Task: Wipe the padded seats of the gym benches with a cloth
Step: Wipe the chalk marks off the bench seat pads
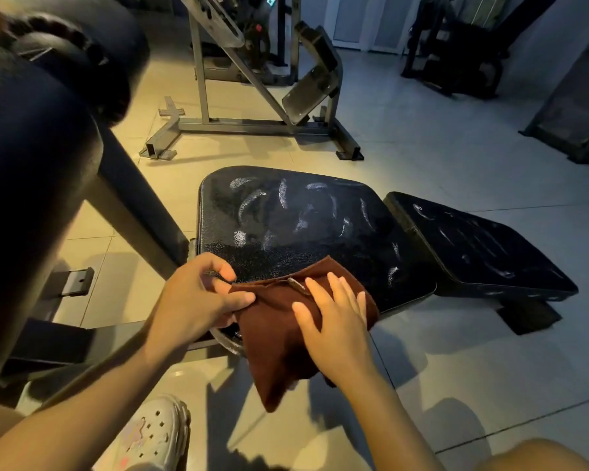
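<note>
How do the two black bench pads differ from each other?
The near seat pad is wider and carries the brown cloth; the far pad is narrower and bare. The near seat pad shows more white streaks than the far pad. Both are black and padded.

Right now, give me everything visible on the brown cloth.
The brown cloth is dark, plain and soft-looking, like terry or fleece, with a hemmed edge showing near its top. It drapes over the near edge of the black padded seat, its lower end hanging toward the floor. The left hand pinches its left edge; the right hand lies flat on top with fingers spread.
</note>
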Tool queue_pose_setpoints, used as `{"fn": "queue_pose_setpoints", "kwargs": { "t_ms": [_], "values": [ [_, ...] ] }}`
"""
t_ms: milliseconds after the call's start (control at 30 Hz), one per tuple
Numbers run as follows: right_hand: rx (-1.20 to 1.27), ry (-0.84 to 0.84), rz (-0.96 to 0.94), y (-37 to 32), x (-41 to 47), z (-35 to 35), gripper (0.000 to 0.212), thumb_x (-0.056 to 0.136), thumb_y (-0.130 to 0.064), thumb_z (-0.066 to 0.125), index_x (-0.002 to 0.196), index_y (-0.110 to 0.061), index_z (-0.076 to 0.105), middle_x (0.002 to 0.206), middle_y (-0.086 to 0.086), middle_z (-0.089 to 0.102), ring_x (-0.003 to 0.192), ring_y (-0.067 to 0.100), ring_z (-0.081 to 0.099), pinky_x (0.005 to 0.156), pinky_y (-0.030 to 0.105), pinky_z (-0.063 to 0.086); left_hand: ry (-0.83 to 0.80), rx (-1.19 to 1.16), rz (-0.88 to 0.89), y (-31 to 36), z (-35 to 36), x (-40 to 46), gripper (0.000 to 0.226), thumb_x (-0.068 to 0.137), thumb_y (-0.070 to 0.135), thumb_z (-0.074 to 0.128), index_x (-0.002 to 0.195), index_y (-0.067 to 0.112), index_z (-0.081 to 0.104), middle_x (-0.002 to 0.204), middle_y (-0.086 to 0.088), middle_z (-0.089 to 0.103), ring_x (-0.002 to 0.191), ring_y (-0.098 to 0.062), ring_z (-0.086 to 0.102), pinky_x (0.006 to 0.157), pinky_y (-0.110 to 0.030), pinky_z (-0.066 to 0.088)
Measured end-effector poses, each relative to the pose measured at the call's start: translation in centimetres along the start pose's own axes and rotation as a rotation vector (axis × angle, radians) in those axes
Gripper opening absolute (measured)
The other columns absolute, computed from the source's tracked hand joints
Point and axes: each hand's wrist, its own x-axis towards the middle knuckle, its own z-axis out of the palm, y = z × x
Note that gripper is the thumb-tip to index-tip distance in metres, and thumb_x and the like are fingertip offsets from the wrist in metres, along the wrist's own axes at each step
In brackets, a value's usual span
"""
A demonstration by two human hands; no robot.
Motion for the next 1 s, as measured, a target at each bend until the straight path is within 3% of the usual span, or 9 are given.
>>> {"fn": "queue_pose_setpoints", "kwargs": {
  "t_ms": [100, 167, 233, 300, 433, 533, 600, 800, 1000],
  "values": [
    [0.047, 0.175, -0.026, -1.4, 0.2, 0.5, 0.034, 0.096, -0.042, 0.053, 0.127, -0.031, 0.064, 0.143, 0.001, 0.048, 0.137, 0.023, 0.038, 0.118, 0.047, 0.013, 0.032, 0.018, 0.021, -0.5, -1.2, 0.0, 0.034, 0.07, -0.005, 0.08, 0.082, 0.008, 0.051, 0.052, -0.006, 0.053, 0.039, -0.015, 0.05, 0.04, -0.024, 0.041],
    [0.062, 0.363, -0.113, -2.3, 0.2, 1.1, 0.018, 0.088, -0.029, 0.066, 0.103, -0.026, 0.075, 0.111, -0.001, 0.063, 0.105, 0.021, 0.057, 0.095, 0.043, 0.042, 0.053, 0.082, 0.047, -1.2, -1.5, 0.2, 0.038, 0.065, 0.006, 0.087, 0.079, 0.015, 0.053, 0.049, 0.001, 0.054, 0.043, -0.018, 0.05, 0.047, -0.033, 0.044],
    [0.147, 0.433, -0.132, -2.7, -0.2, 1.4, 0.01, 0.085, -0.019, 0.071, 0.092, -0.024, 0.077, 0.096, -0.006, 0.063, 0.09, 0.012, 0.056, 0.081, 0.031, 0.044, 0.068, 0.137, 0.07, -1.7, -1.7, 0.3, 0.039, 0.052, 0.032, 0.09, 0.075, 0.029, 0.057, 0.048, 0.004, 0.056, 0.049, -0.02, 0.052, 0.056, -0.046, 0.049],
    [0.393, 0.389, -0.091, -2.6, -0.5, 0.7, 0.013, 0.088, -0.015, 0.069, 0.087, -0.027, 0.074, 0.091, -0.011, 0.066, 0.087, 0.003, 0.059, 0.08, 0.023, 0.048, 0.064, 0.172, 0.098, -2.3, -2.0, 0.6, 0.039, 0.044, 0.049, 0.082, 0.074, 0.039, 0.059, 0.05, 0.005, 0.058, 0.053, -0.023, 0.055, 0.062, -0.054, 0.051],
    [0.7, 0.352, 0.056, -2.3, -0.5, -1.1, 0.022, 0.101, -0.019, 0.048, 0.084, -0.032, 0.052, 0.076, -0.005, 0.065, 0.072, 0.012, 0.063, 0.068, 0.027, 0.054, 0.041, 0.359, 0.207, -2.3, -1.8, 0.5, 0.033, 0.068, 0.028, 0.086, 0.081, 0.043, 0.06, 0.058, 0.01, 0.061, 0.058, -0.005, 0.057, 0.065, -0.038, 0.05],
    [0.46, 0.346, 0.053, -2.5, 0.2, -1.4, 0.016, 0.105, -0.025, 0.034, 0.092, -0.027, 0.044, 0.067, -0.001, 0.058, 0.059, 0.014, 0.054, 0.053, 0.015, 0.041, 0.041, 0.519, 0.395, -2.1, -0.9, 0.1, 0.023, 0.076, 0.03, 0.076, 0.096, 0.037, 0.066, 0.076, 0.015, 0.064, 0.067, 0.004, 0.055, 0.067, -0.02, 0.042],
    [0.392, 0.342, 0.053, -2.7, 0.4, -1.4, 0.015, 0.106, -0.026, 0.031, 0.096, -0.024, 0.043, 0.062, 0.001, 0.054, 0.055, 0.011, 0.049, 0.053, 0.014, 0.037, -0.004, 0.548, 0.481, -1.8, -0.7, 0.0, 0.018, 0.075, 0.029, 0.069, 0.092, 0.024, 0.071, 0.072, 0.023, 0.058, 0.071, 0.012, 0.052, 0.067, -0.007, 0.033],
    [0.231, 0.365, -0.012, -2.0, 1.3, -2.4, 0.021, 0.104, -0.031, 0.035, 0.099, -0.018, 0.051, 0.06, -0.002, 0.053, 0.058, 0.021, 0.054, 0.055, 0.036, 0.039, -0.126, 0.671, 0.373, -1.9, -1.7, 0.4, 0.048, 0.062, 0.081, 0.044, 0.072, 0.037, 0.061, 0.063, 0.012, 0.055, 0.065, -0.001, 0.053, 0.058, -0.015, 0.031],
    [-0.336, 0.175, -0.103, -1.3, 6.2, -6.1, 0.034, 0.105, -0.042, 0.029, 0.118, -0.02, 0.05, 0.095, 0.011, 0.068, 0.088, 0.04, 0.062, 0.07, 0.039, 0.041, 0.077, 0.637, 0.441, -2.1, 0.1, 0.0, 0.053, 0.07, 0.069, 0.044, 0.074, 0.023, 0.07, 0.071, 0.005, 0.047, 0.07, -0.011, 0.043, 0.062, -0.022, 0.022]
  ]
}}
